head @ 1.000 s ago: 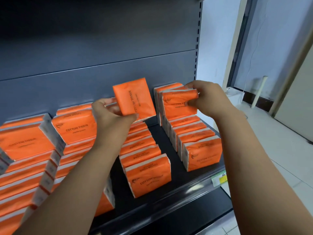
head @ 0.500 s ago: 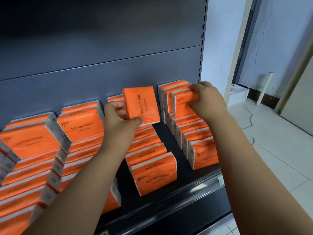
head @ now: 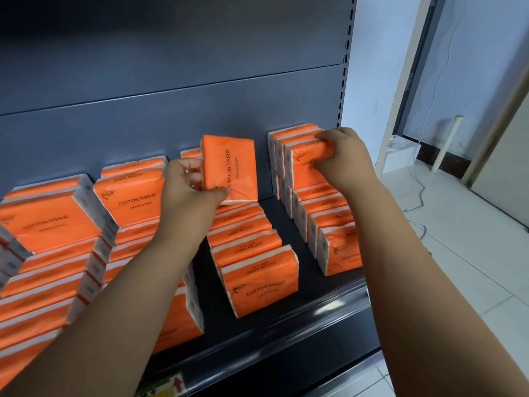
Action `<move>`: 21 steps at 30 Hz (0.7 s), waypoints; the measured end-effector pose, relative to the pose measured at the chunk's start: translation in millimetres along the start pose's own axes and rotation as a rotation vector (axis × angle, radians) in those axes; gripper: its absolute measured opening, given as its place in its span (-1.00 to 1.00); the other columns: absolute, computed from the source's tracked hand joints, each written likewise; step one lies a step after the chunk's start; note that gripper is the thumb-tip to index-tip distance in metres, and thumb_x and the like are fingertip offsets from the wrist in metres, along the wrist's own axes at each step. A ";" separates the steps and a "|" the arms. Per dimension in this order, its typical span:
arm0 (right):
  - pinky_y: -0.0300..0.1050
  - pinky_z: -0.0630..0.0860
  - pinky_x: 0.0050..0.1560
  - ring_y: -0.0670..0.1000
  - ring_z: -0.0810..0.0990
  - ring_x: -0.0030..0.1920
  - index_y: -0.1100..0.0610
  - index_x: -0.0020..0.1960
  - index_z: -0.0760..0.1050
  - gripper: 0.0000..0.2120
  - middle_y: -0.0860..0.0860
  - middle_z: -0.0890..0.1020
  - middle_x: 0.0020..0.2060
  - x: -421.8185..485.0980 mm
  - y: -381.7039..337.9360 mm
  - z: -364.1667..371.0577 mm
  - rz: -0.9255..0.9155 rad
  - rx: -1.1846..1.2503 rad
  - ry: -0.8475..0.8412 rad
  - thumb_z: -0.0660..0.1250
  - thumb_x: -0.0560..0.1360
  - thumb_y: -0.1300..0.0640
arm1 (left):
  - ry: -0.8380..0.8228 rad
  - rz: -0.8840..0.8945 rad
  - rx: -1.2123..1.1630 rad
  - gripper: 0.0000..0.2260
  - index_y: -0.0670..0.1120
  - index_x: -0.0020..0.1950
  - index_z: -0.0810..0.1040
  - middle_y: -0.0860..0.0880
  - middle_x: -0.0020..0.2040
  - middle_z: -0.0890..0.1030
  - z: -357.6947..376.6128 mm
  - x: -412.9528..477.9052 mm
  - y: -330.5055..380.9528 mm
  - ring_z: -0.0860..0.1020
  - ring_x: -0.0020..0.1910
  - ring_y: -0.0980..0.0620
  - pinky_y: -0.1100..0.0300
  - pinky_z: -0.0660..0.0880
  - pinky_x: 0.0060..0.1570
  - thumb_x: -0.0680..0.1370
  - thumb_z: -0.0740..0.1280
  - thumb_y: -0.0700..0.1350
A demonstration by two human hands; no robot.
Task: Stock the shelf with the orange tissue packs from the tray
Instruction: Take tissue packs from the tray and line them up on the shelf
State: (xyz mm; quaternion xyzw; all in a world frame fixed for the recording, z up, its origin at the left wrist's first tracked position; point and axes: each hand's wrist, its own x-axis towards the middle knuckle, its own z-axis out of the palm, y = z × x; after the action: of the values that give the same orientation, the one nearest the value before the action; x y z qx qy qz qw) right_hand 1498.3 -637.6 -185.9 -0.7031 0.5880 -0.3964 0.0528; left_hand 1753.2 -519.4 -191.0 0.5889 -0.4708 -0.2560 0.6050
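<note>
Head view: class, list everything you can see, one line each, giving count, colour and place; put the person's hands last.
packs: many, orange, rows on the shelf
raised pack: one, orange, above the middle row
top pack: one, orange, upper layer of the right row
shelf: one, dark grey, under the packs
back panel: one, grey-blue, behind the rows
label: one, multicoloured, below the shelf's front
box: one, white, floor, right
pipe: one, white, right of the box
floor: pale tiles, right
left hand: grips the raised pack
right hand: grips the top pack
</note>
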 end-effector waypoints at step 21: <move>0.14 0.42 0.34 0.23 0.37 0.42 0.03 0.41 0.54 -0.36 0.10 0.51 0.39 -13.3 -21.6 7.7 -0.113 -0.075 0.155 0.26 0.32 0.22 | 0.094 0.073 0.079 -0.50 0.10 0.17 0.57 0.11 0.01 0.65 -7.3 -1.9 -1.6 0.66 0.01 0.09 0.06 0.64 -0.03 0.43 0.38 -0.45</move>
State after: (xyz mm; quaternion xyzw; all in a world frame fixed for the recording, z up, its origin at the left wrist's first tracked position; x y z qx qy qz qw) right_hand 1520.1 -622.5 -186.1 -0.7038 0.5642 -0.4297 -0.0415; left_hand 1759.2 -514.6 -192.0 0.6062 -0.4730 -0.1871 0.6115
